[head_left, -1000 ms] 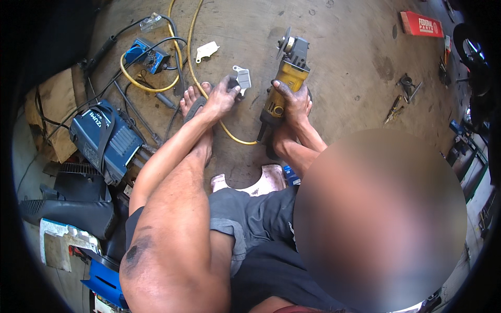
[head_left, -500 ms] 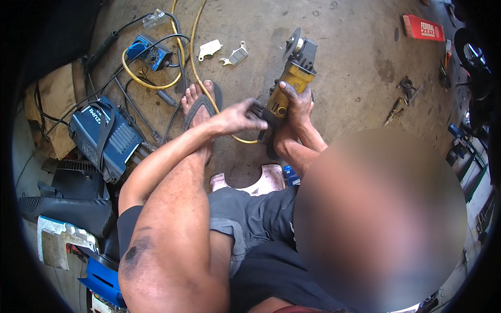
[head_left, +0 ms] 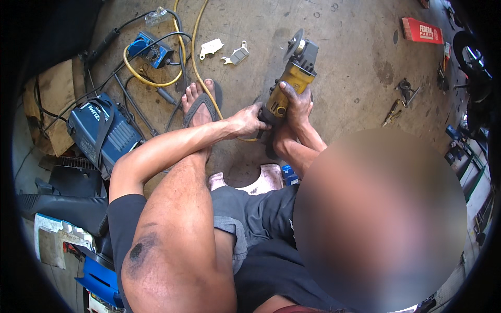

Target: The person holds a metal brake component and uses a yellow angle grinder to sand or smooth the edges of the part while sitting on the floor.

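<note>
A yellow and black angle grinder (head_left: 294, 78) is held between my hands, its disc (head_left: 294, 46) at the far end pointing away from me. My right hand (head_left: 299, 107) wraps round the middle of the body, thumb on top. My left hand (head_left: 247, 121) is closed on the dark rear end, near where the yellow cord (head_left: 194, 52) comes in. Beyond my left foot, two brake pads lie on the floor: a pale one (head_left: 211, 48) and one with a grey face (head_left: 238, 55).
A blue welding machine (head_left: 107, 128) stands at the left, with a small blue control box (head_left: 151, 50) and tangled cables farther off. A red box (head_left: 421, 31) lies far right, pliers (head_left: 391, 111) nearer. A pinkish stool (head_left: 255, 182) is under me. A blurred disc covers the lower right.
My left hand has moved slightly right and closed on the grinder's rear end; its fingers were loose beside it before. My right hand and the grinder have hardly moved.
</note>
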A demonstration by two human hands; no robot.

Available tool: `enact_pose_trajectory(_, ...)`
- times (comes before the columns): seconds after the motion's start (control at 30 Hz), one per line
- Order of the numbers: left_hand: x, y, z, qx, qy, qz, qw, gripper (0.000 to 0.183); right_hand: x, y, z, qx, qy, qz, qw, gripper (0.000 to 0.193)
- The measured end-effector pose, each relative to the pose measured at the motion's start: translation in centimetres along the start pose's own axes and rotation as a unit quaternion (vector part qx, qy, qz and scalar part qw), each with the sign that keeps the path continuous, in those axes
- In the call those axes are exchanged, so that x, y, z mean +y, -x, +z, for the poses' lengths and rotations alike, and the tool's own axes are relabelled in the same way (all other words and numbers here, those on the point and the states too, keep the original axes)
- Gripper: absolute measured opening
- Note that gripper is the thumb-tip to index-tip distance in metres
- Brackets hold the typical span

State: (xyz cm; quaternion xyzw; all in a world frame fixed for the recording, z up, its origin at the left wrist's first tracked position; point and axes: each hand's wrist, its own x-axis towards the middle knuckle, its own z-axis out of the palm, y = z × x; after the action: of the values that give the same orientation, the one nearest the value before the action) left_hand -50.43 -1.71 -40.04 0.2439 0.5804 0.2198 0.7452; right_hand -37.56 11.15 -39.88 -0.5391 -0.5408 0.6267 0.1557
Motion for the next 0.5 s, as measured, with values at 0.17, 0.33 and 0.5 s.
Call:
enact_pose_trajectory(0.17,0.0,0.5,-0.8,0.019,-0.123,0.082,0.989,0.062,-0.5,0.2,0.6,-0.021,-0.091,0.015,0.996,0.05)
enact_pose_trajectory(0.33,0.8,1.3,-6.5,0.12,-0.199,0.224,0.947,0.047,-0.2,0.1,-0.1,0.003,-0.052,0.004,0.999,0.049)
enact_pose_trajectory(0.5,0.2,1.5,-13.6,0.493,-0.409,0.223,0.735,0.038,-0.1,-0.2,-0.3,-0.017,-0.056,0.015,0.998,0.051)
